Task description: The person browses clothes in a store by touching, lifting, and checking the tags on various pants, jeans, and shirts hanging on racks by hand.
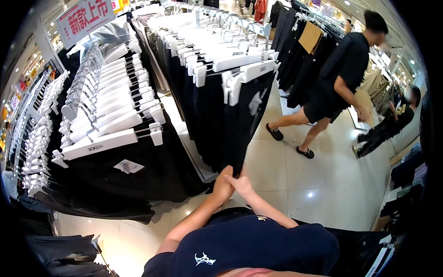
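My left hand (224,184) is closed on the lower end of black trousers (230,134), which hang from a white clip hanger (256,70) at the front end of the middle rack. Right beside it, touching it, my right hand (242,183) has its fingers closed on the same dark cloth. Its fingertips are partly hidden by the fabric and the other hand. More white hangers with dark garments hang close behind this pair.
On the left, another rack holds black trousers (106,180) with a paper tag. A red-lettered sign (85,21) stands above. At the right a person in black (344,69) walks on the tiled floor (272,166); another person (392,122) is farther right.
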A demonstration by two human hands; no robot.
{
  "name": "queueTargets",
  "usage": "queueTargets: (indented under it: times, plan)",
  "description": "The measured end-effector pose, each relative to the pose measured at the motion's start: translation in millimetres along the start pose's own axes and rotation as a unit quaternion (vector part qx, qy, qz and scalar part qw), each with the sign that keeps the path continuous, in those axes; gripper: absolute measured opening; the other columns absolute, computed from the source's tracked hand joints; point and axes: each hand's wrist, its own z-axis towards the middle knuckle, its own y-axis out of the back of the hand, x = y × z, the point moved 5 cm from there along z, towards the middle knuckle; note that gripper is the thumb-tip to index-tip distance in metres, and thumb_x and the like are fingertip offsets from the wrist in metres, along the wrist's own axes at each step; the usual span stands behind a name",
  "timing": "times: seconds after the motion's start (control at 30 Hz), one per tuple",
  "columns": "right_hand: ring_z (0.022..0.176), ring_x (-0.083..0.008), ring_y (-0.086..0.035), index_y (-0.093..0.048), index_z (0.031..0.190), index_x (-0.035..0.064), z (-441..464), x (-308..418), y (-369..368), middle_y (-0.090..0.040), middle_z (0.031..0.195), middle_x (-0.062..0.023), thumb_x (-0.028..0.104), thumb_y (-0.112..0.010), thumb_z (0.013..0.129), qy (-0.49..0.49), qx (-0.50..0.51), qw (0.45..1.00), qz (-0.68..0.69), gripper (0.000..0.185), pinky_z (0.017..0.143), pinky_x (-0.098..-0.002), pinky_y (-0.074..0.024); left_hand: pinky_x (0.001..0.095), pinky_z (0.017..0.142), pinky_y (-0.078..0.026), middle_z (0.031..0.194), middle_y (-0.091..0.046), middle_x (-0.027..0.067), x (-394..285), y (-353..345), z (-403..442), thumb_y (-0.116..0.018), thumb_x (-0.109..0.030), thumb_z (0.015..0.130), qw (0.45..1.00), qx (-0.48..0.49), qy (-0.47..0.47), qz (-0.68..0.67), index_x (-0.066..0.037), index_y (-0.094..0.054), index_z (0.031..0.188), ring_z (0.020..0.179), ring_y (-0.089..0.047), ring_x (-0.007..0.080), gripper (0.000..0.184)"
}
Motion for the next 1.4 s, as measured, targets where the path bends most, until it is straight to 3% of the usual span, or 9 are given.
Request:
queueTargets:
  times: [0.03, 0.1, 0.13, 0.33, 0.5, 0.83, 1.17, 1.23, 1.4]
  plan:
    - [0.105, -0.0229, -0.045, -0.02, 0.128, -0.0049, 3, 6, 5, -0.045, 0.114, -0.0184, 0.022, -0.065, 0.071, 0.002, 0.006, 1.0, -0.001, 0.077, 0.089, -0.0302, -0.0362, 0.037, 0.065, -0.039, 0.078, -0.049, 0.0159, -19, 5, -1, -0.054, -0.004, 0.071, 0.997, -0.048, -0.054, 0.029, 0.001, -0.05, 0.09, 0.074, -0.046, 0.0351, 0.02]
    - [0.086, -0.0152, -0.052, -0.046, 0.11, -0.0054, 16, 10, 26, -0.055, 0.099, -0.0104, 0.009, -0.054, 0.077, -0.079, 0.028, 0.981, 0.176, 0.037, 0.077, -0.0272, -0.0416, 0.0343, 0.072, -0.041, 0.087, -0.052, 0.0143, -47, 13, 7, -0.052, -0.003, 0.073, 0.995, 0.086, -0.041, -0.003, 0.0, -0.051, 0.098, 0.082, -0.049, 0.0318, 0.025]
    - [0.086, -0.0153, -0.052, -0.051, 0.103, -0.0055, 19, 6, 38, -0.058, 0.093, -0.0091, 0.003, -0.049, 0.079, -0.112, -0.026, 0.985, 0.131, 0.026, 0.08, -0.0278, -0.0403, 0.0343, 0.072, -0.041, 0.087, -0.052, 0.0143, -51, 16, 6, -0.052, -0.003, 0.073, 0.996, 0.079, -0.04, -0.003, 0.0, -0.051, 0.098, 0.082, -0.049, 0.0318, 0.025]
    - [0.08, -0.0113, -0.051, -0.055, 0.091, -0.0083, 18, 33, 88, -0.059, 0.082, -0.0053, 0.001, -0.048, 0.079, 0.061, -0.227, 0.964, 0.128, 0.017, 0.075, -0.0244, -0.0406, 0.0318, 0.081, -0.039, 0.093, -0.053, 0.0132, -30, 44, 3, -0.053, -0.006, 0.076, 0.993, -0.068, 0.047, -0.083, -0.002, -0.052, 0.099, 0.092, -0.05, 0.0273, 0.023]
    - [0.079, -0.0147, -0.053, -0.053, 0.091, -0.0086, 8, 27, 132, -0.057, 0.086, -0.0088, -0.008, -0.04, 0.069, 0.068, -0.355, 0.93, 0.062, 0.026, 0.075, -0.0255, -0.0409, 0.0292, 0.079, -0.041, 0.102, -0.052, 0.0102, 25, 65, 0, -0.051, -0.006, 0.078, 0.979, -0.129, 0.106, -0.117, 0.0, -0.048, 0.104, 0.093, -0.051, 0.0187, 0.027]
    - [0.087, -0.0162, -0.051, -0.054, 0.094, -0.0068, 6, 43, 142, -0.057, 0.091, -0.0087, 0.004, -0.04, 0.082, 0.064, -0.388, 0.915, 0.096, 0.021, 0.082, -0.0276, -0.0363, 0.0373, 0.095, -0.03, 0.122, -0.041, 0.0189, 55, 83, 78, -0.061, -0.017, 0.076, 0.964, -0.149, 0.12, -0.184, -0.002, -0.033, 0.123, 0.115, -0.038, 0.0271, 0.057]
    - [0.094, -0.0184, -0.048, -0.051, 0.102, -0.0056, 11, 31, 148, -0.053, 0.102, -0.0102, 0.013, -0.041, 0.085, 0.033, -0.404, 0.899, 0.163, 0.027, 0.086, -0.0291, -0.0337, 0.0321, 0.078, -0.042, 0.095, -0.057, 0.0223, 70, 47, 100, -0.052, -0.022, 0.083, 0.975, -0.079, 0.157, -0.138, 0.005, -0.051, 0.103, 0.089, -0.056, 0.0306, 0.033]
    - [0.1, -0.0202, -0.047, -0.047, 0.107, -0.0057, 16, 27, 145, -0.05, 0.108, -0.0121, 0.019, -0.042, 0.087, 0.021, -0.382, 0.908, 0.172, 0.033, 0.089, -0.0298, -0.0324, 0.0328, 0.072, -0.043, 0.09, -0.058, 0.0207, 50, 51, 87, -0.049, -0.017, 0.084, 0.978, -0.146, 0.094, -0.118, 0.005, -0.052, 0.097, 0.082, -0.058, 0.0291, 0.026]
    - [0.105, -0.0203, -0.043, -0.039, 0.117, -0.0066, 9, 30, 103, -0.043, 0.118, -0.0132, 0.023, -0.044, 0.086, -0.063, -0.318, 0.926, 0.194, 0.043, 0.093, -0.031, -0.0291, 0.0362, 0.051, -0.036, 0.063, -0.044, 0.0171, 1, 19, 48, -0.055, -0.009, 0.079, 0.984, -0.15, 0.016, -0.099, 0.002, -0.043, 0.07, 0.055, -0.045, 0.0275, 0.019]
